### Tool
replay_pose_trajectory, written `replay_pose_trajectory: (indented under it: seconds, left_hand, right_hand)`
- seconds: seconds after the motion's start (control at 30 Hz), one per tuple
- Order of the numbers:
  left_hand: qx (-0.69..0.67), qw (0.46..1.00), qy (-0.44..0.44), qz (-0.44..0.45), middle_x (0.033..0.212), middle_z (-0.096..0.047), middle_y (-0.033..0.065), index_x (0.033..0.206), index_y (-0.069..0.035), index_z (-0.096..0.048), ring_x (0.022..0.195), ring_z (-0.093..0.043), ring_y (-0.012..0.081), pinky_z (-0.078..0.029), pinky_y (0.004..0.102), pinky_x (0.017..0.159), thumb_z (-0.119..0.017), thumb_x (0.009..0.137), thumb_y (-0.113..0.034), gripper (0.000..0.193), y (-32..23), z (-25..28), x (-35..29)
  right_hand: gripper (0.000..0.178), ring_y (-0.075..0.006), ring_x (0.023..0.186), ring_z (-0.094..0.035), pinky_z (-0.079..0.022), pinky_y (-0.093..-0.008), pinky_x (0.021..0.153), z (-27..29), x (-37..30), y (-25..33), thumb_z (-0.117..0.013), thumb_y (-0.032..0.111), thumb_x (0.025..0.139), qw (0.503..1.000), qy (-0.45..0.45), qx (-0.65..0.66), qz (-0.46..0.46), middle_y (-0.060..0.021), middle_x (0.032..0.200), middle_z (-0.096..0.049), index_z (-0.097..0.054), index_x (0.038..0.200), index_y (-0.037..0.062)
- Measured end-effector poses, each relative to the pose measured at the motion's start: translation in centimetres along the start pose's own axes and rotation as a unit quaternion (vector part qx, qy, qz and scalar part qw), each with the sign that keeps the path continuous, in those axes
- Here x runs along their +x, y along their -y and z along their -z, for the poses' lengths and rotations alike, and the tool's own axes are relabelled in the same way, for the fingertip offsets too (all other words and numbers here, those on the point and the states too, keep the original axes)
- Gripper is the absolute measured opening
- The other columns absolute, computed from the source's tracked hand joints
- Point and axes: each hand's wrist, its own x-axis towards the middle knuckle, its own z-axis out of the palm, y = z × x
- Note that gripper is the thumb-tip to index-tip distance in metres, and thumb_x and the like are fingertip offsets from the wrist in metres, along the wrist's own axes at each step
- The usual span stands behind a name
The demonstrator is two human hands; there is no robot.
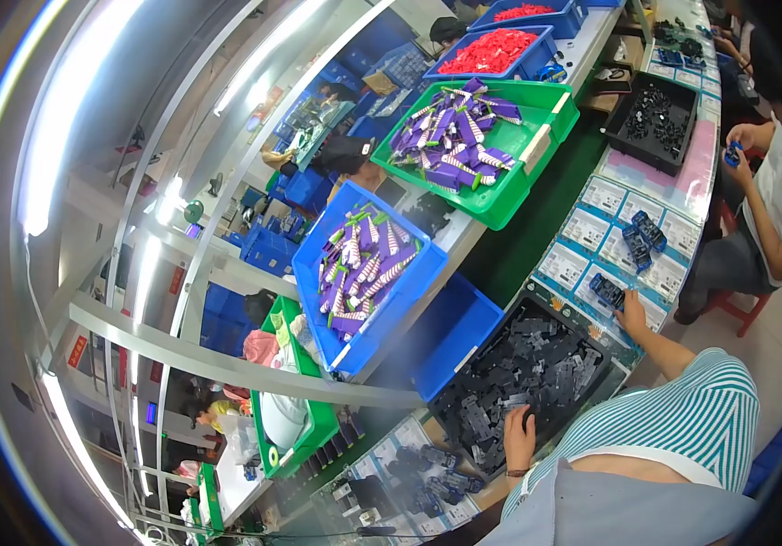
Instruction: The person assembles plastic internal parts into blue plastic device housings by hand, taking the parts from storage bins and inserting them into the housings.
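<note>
My left hand (519,439) is at the near edge of a black tray (450,414) heaped with flat black plastic parts (537,350). Its fingers curl around a small black plastic part (528,417), whose shape is partly hidden. Over the table to the right, my right hand (631,315) has its fingertips at the end of a dark blue-and-black toy car body (606,290), which lies on printed sheets. Two similar car bodies (642,238) rest a little farther off, side by side.
Blue car bodies (436,478) cluster left of the tray. Beyond stand an open blue bin (455,332), a blue bin (432,273) and a green bin (537,173) of purple pieces, and a black tray (655,136) of small parts. A co-worker (769,182) sits at right.
</note>
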Motion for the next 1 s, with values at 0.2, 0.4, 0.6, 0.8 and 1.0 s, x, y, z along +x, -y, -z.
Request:
replay_pose_trajectory:
  seconds: [0.2,0.4,0.6,0.8,1.0]
  left_hand:
    - [-0.098,0.995,-0.026,0.022,0.114,-0.056,0.0144,0.114,-0.004,-0.059,0.105,-0.055,0.0264,-0.043,0.0319,0.089,-0.055,0.092,-0.014,0.024,1.5,0.6,-3.3]
    - [-0.511,0.836,-0.021,0.199,0.123,-0.056,0.0108,0.132,-0.003,-0.045,0.112,-0.054,0.0198,-0.044,0.0317,0.094,-0.052,0.096,-0.022,0.041,1.8,-0.1,-3.9]
    - [-0.731,0.667,-0.069,0.125,0.139,-0.037,0.0090,0.143,-0.014,-0.025,0.126,-0.039,0.0254,-0.035,0.0409,0.104,-0.047,0.098,-0.025,0.051,2.6,0.9,-4.2]
    - [-0.772,0.581,-0.216,0.141,0.123,-0.051,0.0048,0.132,-0.015,-0.035,0.112,-0.050,0.0190,-0.043,0.0384,0.093,-0.050,0.097,-0.020,0.038,5.6,2.8,-7.8]
    - [-0.782,0.517,-0.311,0.155,0.123,-0.052,0.0069,0.130,-0.011,-0.039,0.112,-0.052,0.0209,-0.045,0.0391,0.096,-0.054,0.095,-0.016,0.039,8.9,4.6,-12.7]
  right_hand:
    - [0.058,-0.0420,0.088,-0.057,-0.049,-0.0461,0.072,2.5,-3.9,2.2,-0.075,0.009,0.067,1.000,-0.006,-0.011,0.020,-0.0213,0.108,-0.046,-0.045,0.115,-0.0006]
    - [0.059,-0.0406,0.096,-0.055,-0.048,-0.0421,0.077,5.1,-8.6,12.5,-0.074,0.021,0.073,0.981,0.002,-0.004,0.193,-0.0203,0.112,-0.051,-0.047,0.123,0.0015]
    - [0.059,-0.0259,0.074,-0.061,-0.051,-0.0327,0.063,6.4,-17.9,26.7,-0.077,0.013,0.070,0.917,0.236,0.108,0.303,-0.0119,0.111,-0.053,-0.050,0.122,0.0059]
    - [0.068,-0.0299,0.073,-0.063,-0.051,-0.0382,0.060,3.1,-23.6,30.7,-0.078,0.031,0.069,0.829,0.354,0.052,0.430,-0.0109,0.107,-0.052,-0.046,0.125,0.0101]
    - [0.038,-0.0297,0.088,-0.061,-0.049,-0.0368,0.073,-1.1,-21.7,34.6,-0.068,0.028,0.080,0.797,0.339,0.137,0.481,-0.0117,0.103,-0.058,-0.059,0.110,0.0062]
